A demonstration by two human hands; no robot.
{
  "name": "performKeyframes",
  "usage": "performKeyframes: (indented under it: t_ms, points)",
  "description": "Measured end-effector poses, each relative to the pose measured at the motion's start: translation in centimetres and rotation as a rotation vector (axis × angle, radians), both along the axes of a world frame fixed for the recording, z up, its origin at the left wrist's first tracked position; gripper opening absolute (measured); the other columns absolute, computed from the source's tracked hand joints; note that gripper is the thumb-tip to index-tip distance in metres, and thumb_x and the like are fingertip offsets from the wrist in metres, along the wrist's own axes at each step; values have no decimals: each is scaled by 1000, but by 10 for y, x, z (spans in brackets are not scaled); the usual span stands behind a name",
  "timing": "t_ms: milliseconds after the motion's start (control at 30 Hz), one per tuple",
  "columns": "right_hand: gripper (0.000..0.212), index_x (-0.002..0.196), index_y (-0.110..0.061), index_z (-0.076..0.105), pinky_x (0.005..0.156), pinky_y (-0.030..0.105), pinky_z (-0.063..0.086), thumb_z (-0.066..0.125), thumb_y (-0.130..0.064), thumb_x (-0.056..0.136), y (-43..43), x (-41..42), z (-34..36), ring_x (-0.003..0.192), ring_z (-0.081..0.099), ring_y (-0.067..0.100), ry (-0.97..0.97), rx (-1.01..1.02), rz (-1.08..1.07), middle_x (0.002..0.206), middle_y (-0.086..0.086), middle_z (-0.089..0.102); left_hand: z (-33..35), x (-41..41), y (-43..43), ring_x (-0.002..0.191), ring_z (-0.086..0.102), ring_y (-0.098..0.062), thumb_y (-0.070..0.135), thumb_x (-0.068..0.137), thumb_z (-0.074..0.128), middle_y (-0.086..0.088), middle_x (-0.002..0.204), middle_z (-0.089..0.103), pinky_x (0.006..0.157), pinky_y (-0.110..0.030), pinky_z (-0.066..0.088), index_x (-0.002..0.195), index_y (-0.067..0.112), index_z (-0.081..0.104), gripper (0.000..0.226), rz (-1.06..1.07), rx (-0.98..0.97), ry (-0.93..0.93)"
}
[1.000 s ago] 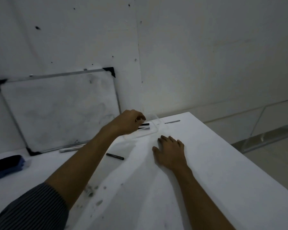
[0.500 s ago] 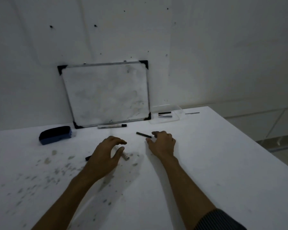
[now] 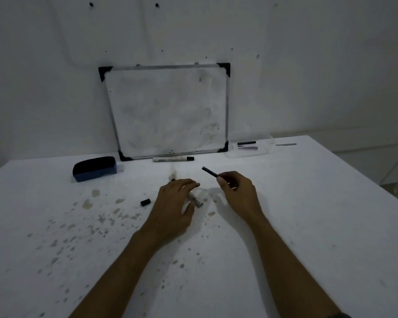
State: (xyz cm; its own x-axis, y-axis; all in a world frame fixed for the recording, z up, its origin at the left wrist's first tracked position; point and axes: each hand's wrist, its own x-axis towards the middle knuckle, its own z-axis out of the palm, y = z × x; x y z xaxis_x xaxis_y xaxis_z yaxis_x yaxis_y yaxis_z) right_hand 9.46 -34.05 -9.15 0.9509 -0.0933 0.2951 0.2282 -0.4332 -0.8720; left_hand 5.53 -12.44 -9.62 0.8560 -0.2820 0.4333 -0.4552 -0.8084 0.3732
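One rod (image 3: 209,172) newly in right hand (image 3: 238,191)

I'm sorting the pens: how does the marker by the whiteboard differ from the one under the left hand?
The far marker lies untouched along the lower edge of the whiteboard; the near marker lies slanted under the left hand, mostly covered. The far marker shows its full length with a black end; the near marker shows only part of its barrel. Both have pale barrels and lie on the table.
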Motion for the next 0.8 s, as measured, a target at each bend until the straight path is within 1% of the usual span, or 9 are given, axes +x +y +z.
performKeyframes:
  t_ms: [167, 267, 333, 400, 467, 533, 600, 667, 800]
  points:
    - [18, 110, -18, 74, 81, 23, 55, 67, -29, 98, -3, 7, 6, 91, 70, 10, -20, 120, 80, 99, -6, 75, 14, 35, 7, 135, 49, -21, 42, 94, 65, 5, 129, 68, 114, -38, 28, 121, 27, 72, 31, -108, 220, 24]
    - [10, 104, -27, 74, 76, 17, 55, 68, -32, 98, -4, 10, 8, 86, 72, 9, -6, 217, 108, 92, -9, 77, 24, 45, 7, 138, 48, -21, 40, 99, 63, 4, 126, 72, 115, -40, 30, 119, 24, 74, 28, -96, 196, 3]
    - [7, 101, -33, 74, 68, 13, 53, 68, -36, 97, -5, 13, 12, 81, 71, 3, 30, 324, 102, 89, -13, 77, 36, 47, 6, 132, 55, -18, 40, 100, 62, 4, 120, 75, 111, -40, 37, 115, 21, 75, 27, -87, 59, -56]
    - [13, 104, -30, 77, 68, 17, 54, 71, -37, 94, -4, 15, 14, 82, 72, 5, 94, 493, 111, 92, -12, 78, 53, 40, 4, 113, 63, -4, 51, 99, 61, 15, 109, 75, 99, -22, 45, 110, 27, 75, 30, -64, -210, -37]
    - [21, 108, -24, 79, 73, 25, 55, 77, -33, 90, 0, 16, 15, 85, 70, 11, 191, 715, 159, 91, -7, 76, 69, 28, 3, 98, 68, 3, 67, 92, 59, 22, 99, 75, 83, -8, 48, 106, 38, 74, 35, -37, -471, 113]
    - [29, 111, -19, 80, 78, 29, 54, 81, -31, 84, 9, 15, 15, 86, 66, 13, 282, 893, 213, 90, -5, 72, 70, 16, 4, 81, 75, -4, 71, 87, 60, 16, 88, 78, 68, -12, 55, 100, 38, 74, 38, -43, -624, 252]
    - [35, 111, -17, 79, 81, 30, 54, 82, -32, 80, 20, 13, 14, 87, 65, 12, 347, 1001, 268, 92, -4, 72, 59, 7, 10, 64, 76, -16, 55, 93, 66, 3, 76, 78, 59, -24, 60, 101, 23, 76, 34, -33, -677, 310]
    - [31, 112, -14, 78, 83, 32, 54, 79, -28, 85, 29, 10, 12, 88, 66, 14, 386, 1092, 320, 98, -2, 74, 41, 1, 20, 59, 74, -23, 34, 98, 68, -3, 72, 77, 58, -31, 61, 110, 9, 75, 29, -2, -746, 354]
    - [26, 119, -9, 76, 83, 30, 58, 69, -19, 96, 35, 8, 11, 87, 67, 14, 384, 1071, 334, 98, 2, 72, 20, -2, 31, 55, 72, -25, 24, 99, 67, -5, 71, 78, 55, -32, 58, 107, 5, 77, 23, 35, -868, 436]
